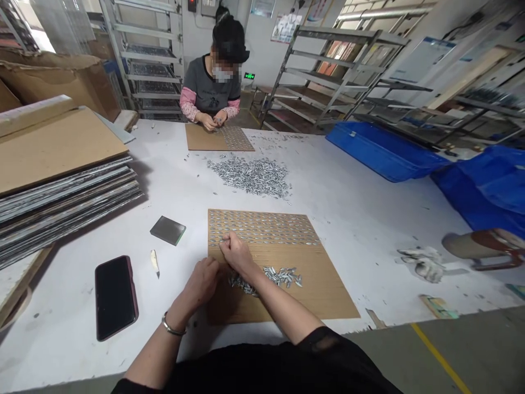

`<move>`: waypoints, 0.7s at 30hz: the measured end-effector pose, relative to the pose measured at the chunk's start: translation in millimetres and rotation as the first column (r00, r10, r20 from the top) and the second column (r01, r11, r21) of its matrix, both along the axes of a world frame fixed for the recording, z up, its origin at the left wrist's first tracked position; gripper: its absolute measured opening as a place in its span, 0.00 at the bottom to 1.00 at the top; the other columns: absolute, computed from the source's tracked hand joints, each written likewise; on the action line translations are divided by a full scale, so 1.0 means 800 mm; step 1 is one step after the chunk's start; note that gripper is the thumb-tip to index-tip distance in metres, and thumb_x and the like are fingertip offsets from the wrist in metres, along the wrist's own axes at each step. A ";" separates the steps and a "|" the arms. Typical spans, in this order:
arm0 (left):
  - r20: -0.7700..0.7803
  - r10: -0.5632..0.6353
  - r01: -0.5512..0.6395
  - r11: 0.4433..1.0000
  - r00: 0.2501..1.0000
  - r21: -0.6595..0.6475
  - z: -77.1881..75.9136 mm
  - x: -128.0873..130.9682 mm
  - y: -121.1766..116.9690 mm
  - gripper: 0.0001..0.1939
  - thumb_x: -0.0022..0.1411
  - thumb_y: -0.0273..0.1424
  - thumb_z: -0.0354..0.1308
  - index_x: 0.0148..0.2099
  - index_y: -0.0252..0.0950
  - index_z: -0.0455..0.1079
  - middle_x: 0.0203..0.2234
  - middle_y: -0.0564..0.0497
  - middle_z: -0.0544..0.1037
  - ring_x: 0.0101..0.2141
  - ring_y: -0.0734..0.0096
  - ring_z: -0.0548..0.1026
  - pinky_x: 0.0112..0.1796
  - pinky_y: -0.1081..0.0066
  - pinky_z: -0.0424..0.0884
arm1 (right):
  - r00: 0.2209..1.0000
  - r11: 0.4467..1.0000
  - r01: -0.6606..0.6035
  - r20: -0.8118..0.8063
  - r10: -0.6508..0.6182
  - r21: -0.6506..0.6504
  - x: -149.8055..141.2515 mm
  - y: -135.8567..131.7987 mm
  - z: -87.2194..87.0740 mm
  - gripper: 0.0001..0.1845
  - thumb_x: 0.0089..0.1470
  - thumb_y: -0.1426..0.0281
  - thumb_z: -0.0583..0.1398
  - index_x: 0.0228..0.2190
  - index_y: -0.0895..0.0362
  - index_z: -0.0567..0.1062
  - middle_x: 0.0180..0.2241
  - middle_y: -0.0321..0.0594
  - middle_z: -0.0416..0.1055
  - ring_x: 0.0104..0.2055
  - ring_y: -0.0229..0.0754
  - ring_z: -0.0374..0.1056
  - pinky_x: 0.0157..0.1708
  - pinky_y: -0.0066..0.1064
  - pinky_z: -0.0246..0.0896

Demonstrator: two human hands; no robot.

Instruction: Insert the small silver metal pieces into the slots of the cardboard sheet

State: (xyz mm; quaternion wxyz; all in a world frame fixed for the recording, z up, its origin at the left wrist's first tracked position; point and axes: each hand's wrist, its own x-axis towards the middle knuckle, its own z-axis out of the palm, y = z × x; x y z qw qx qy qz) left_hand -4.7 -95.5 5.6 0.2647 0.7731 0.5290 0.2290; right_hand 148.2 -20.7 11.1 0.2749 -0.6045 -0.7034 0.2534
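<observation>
A brown board [315, 284] lies flat before me. Its far part carries rows of small silver, pointed-oval pieces [266, 224]. My right hand [237, 253] is over the board's left side, its fingers pinched at the end of the nearest row; a small silver piece appears to be at the fingertips. Closer to me, my left hand [202, 280] is closed at the board's left edge, and whatever its curled fingers hold is hidden. Loose silver pieces [283, 276] lie in a small heap on the board, partly covered by my right forearm.
A larger heap of silver pieces [254, 176] lies mid-table. Across it, a person [213, 82] works over another board [205, 139]. At left are stacked boards [61, 148], a phone [116, 297], a small knife [154, 262] and a dark block [168, 230]. Blue bins [381, 150] and gloves [422, 262] are right.
</observation>
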 end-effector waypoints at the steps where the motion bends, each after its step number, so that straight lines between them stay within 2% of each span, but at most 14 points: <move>1: 0.082 0.058 -0.057 0.998 0.995 -0.017 0.001 0.000 0.001 0.07 0.65 0.25 0.51 0.35 0.37 0.69 0.32 0.48 0.76 0.34 0.64 0.72 0.38 0.64 0.69 | 0.997 1.000 -0.010 -0.083 0.009 -0.008 0.005 -0.004 0.004 0.06 0.57 0.70 0.57 0.37 0.56 0.73 0.22 0.32 0.70 0.26 0.39 0.66 0.31 0.28 0.57; 3: 0.239 0.164 -0.154 0.986 0.957 -0.059 0.003 -0.001 0.002 0.07 0.66 0.27 0.51 0.36 0.38 0.70 0.29 0.51 0.76 0.31 0.67 0.72 0.36 0.67 0.69 | 0.969 0.996 -0.067 -0.244 0.048 -0.067 0.017 -0.016 0.014 0.08 0.58 0.65 0.56 0.33 0.55 0.73 0.20 0.31 0.69 0.23 0.38 0.65 0.28 0.27 0.58; 5: 0.366 0.225 -0.208 0.974 0.903 -0.086 0.004 -0.002 0.004 0.05 0.64 0.29 0.54 0.37 0.38 0.71 0.28 0.52 0.77 0.30 0.68 0.73 0.34 0.69 0.69 | 0.928 0.970 -0.167 -0.361 0.093 -0.179 0.028 -0.033 0.022 0.13 0.59 0.59 0.56 0.29 0.55 0.72 0.19 0.31 0.68 0.20 0.37 0.64 0.23 0.26 0.58; 7: 0.472 0.243 -0.211 0.970 0.847 -0.121 0.002 0.000 0.005 0.04 0.61 0.29 0.56 0.37 0.38 0.73 0.29 0.52 0.78 0.31 0.68 0.75 0.34 0.69 0.70 | 0.893 0.925 -0.248 -0.439 0.103 -0.288 0.036 -0.049 0.027 0.16 0.58 0.56 0.57 0.28 0.55 0.72 0.18 0.31 0.68 0.18 0.36 0.64 0.20 0.26 0.58; 9: 0.551 0.250 -0.190 0.968 0.796 -0.165 0.000 0.005 0.004 0.05 0.61 0.29 0.57 0.38 0.37 0.74 0.30 0.51 0.80 0.32 0.67 0.77 0.34 0.69 0.72 | 0.862 0.899 -0.270 -0.503 0.066 -0.345 0.039 -0.061 0.028 0.16 0.56 0.55 0.59 0.30 0.56 0.73 0.19 0.31 0.69 0.18 0.35 0.64 0.19 0.26 0.59; 12: 0.590 0.254 -0.167 0.966 0.766 -0.199 -0.002 0.013 0.000 0.06 0.62 0.30 0.58 0.38 0.37 0.76 0.30 0.50 0.81 0.32 0.66 0.79 0.35 0.69 0.74 | 0.828 0.883 -0.262 -0.561 -0.001 -0.388 0.039 -0.066 0.024 0.17 0.52 0.55 0.63 0.31 0.56 0.73 0.19 0.31 0.69 0.19 0.35 0.65 0.20 0.26 0.62; 14: 0.585 0.264 -0.180 0.964 0.767 -0.198 -0.002 0.017 -0.001 0.06 0.62 0.30 0.58 0.38 0.37 0.76 0.30 0.50 0.81 0.32 0.66 0.79 0.35 0.68 0.74 | 0.833 0.877 -0.254 -0.553 -0.015 -0.407 0.039 -0.060 0.023 0.16 0.51 0.55 0.63 0.30 0.56 0.72 0.19 0.31 0.69 0.19 0.35 0.64 0.19 0.25 0.61; 18: 0.584 0.307 -0.232 0.951 0.752 -0.202 0.000 0.013 0.003 0.07 0.61 0.31 0.60 0.41 0.37 0.76 0.34 0.49 0.82 0.35 0.64 0.80 0.39 0.66 0.75 | 0.864 0.921 -0.219 -0.502 0.031 -0.322 0.040 -0.043 0.028 0.14 0.52 0.58 0.63 0.28 0.56 0.73 0.20 0.32 0.69 0.22 0.35 0.65 0.22 0.26 0.60; 21: 0.624 0.320 -0.178 0.943 0.713 -0.281 0.004 0.009 0.005 0.07 0.61 0.33 0.60 0.39 0.36 0.75 0.31 0.49 0.81 0.33 0.66 0.79 0.36 0.68 0.74 | 0.844 0.908 -0.272 -0.532 0.066 -0.318 0.034 -0.040 0.030 0.14 0.51 0.58 0.64 0.28 0.56 0.73 0.22 0.32 0.70 0.22 0.35 0.66 0.22 0.26 0.60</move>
